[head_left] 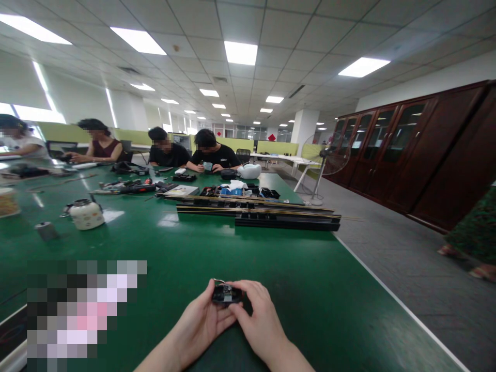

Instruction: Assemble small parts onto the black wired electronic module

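Observation:
A small black opened device (226, 296) with a rounded casing sits between my hands, low over the front of the green table. Its inner circuit parts show, and a thin light wire sticks out at its top left; its exact kind is hard to make out. My left hand (201, 318) cradles it from the left and below, the thumb at its left edge and fingers curled underneath. On the other side, my right hand (259, 314) grips its right end between thumb and fingers. The underside of the device is hidden by my hands.
Long black rails (287, 223) with thin brass-coloured rods lie across the table ahead. A white jar (87, 214) and a grey metal cylinder (46, 231) stand at the left. Tools and parts are scattered farther back, where several people sit. The table's right edge (391, 292) borders the floor.

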Demonstrator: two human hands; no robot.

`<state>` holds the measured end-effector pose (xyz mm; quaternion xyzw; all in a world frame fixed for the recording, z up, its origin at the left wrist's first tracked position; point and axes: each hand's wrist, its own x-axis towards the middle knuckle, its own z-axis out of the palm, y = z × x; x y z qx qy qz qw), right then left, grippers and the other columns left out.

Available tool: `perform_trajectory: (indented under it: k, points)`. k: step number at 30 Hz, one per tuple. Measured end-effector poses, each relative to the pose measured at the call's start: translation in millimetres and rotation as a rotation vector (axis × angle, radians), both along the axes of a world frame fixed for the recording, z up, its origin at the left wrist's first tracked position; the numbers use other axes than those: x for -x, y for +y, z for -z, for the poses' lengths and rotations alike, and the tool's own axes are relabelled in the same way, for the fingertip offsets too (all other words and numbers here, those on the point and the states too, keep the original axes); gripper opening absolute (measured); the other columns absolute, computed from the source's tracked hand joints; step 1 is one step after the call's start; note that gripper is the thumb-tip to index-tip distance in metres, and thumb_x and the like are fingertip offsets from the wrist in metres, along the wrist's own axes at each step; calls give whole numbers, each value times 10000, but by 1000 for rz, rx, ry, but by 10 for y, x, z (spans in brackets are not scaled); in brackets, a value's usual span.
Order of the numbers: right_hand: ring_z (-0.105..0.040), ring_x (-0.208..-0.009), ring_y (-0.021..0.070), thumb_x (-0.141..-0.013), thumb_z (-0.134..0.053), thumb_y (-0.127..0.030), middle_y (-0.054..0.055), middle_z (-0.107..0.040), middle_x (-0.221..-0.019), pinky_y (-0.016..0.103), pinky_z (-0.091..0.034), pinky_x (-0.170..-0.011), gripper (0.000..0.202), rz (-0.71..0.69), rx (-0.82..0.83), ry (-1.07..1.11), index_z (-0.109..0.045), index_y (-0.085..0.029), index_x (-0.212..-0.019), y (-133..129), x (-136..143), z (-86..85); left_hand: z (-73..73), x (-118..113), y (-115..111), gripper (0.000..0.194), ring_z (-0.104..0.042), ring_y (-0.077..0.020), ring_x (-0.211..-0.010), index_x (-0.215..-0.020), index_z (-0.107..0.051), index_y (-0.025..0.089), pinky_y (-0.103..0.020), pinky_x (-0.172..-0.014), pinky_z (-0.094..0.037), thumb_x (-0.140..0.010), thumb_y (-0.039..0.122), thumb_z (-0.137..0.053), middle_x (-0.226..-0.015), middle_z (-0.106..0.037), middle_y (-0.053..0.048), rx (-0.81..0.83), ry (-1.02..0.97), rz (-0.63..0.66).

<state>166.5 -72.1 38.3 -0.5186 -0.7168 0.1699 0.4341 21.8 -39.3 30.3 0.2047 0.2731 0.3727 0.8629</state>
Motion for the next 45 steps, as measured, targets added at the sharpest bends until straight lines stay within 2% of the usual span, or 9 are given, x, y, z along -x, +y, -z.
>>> perform_trajectory:
  k: [6, 9, 15, 23, 30, 38, 42, 45]
  points:
    - [-541, -1000, 182, -713, -554, -97, 24, -609, -1035, 331, -416, -891, 324, 59, -9, 49, -562, -243, -1002, 47, -23, 95, 3, -4, -10, 241, -644, -150, -785, -987, -562, 153, -308, -813, -449, -770, 257, -550, -929, -689, -84, -90, 108, -119]
    - [-537, -1016, 188, -725, -540, -102, 30, -603, -1051, 346, -416, -907, 321, 54, -24, 69, -557, -243, -1013, 64, -31, 128, 3, 11, -6, 266, -642, -152, -804, -1014, -560, 161, -304, -809, -452, -762, 244, -562, -943, -686, -84, -130, 107, -106]
    - [-528, -1043, 192, -754, -526, -135, 45, -587, -1085, 362, -421, -925, 322, 76, -49, 119, -535, -236, -1059, 75, -41, 162, 50, 22, 24, 339, -618, -174, -915, -1058, -544, 169, -334, -907, -412, -724, 169, -604, -1046, -652, -83, -189, 96, -107]
    - [-515, -1059, 192, -757, -513, -146, 58, -561, -1110, 365, -417, -930, 333, 72, -60, 110, -516, -229, -1079, 71, -31, 166, 24, 10, 8, 338, -616, -169, -927, -1063, -532, 165, -315, -895, -427, -732, 173, -598, -1047, -650, -84, -199, 121, -121]
    - [-532, -1026, 187, -776, -494, -166, 54, -573, -1079, 348, -430, -902, 305, 75, -40, 95, -517, -227, -1073, 58, -38, 148, 42, -10, 10, 367, -639, -157, -839, -1047, -534, 176, -269, -789, -469, -701, 246, -634, -1047, -649, -97, -227, 208, -132]
    - [-544, -997, 184, -776, -492, -165, 52, -582, -1064, 331, -445, -874, 300, 81, -45, 103, -524, -224, -1069, 54, -37, 139, 85, -36, 29, 367, -645, -148, -708, -1019, -553, 162, -247, -660, -471, -678, 254, -654, -890, -683, -88, -290, 252, -185]
    - [-547, -998, 192, -761, -512, -165, 50, -590, -1063, 342, -442, -880, 328, 95, -29, 103, -524, -228, -1083, 60, -46, 152, 81, -22, 40, 371, -640, -151, -717, -1001, -563, 161, -246, -667, -453, -655, 233, -673, -864, -683, -87, -282, 261, -186]
    - [-551, -995, 194, -738, -546, -166, 39, -601, -1058, 344, -441, -880, 356, 113, 5, 106, -526, -233, -1088, 73, -56, 178, 65, 4, 59, 323, -626, -144, -732, -958, -574, 156, -242, -667, -445, -661, 247, -663, -862, -674, -75, -324, 355, -177]
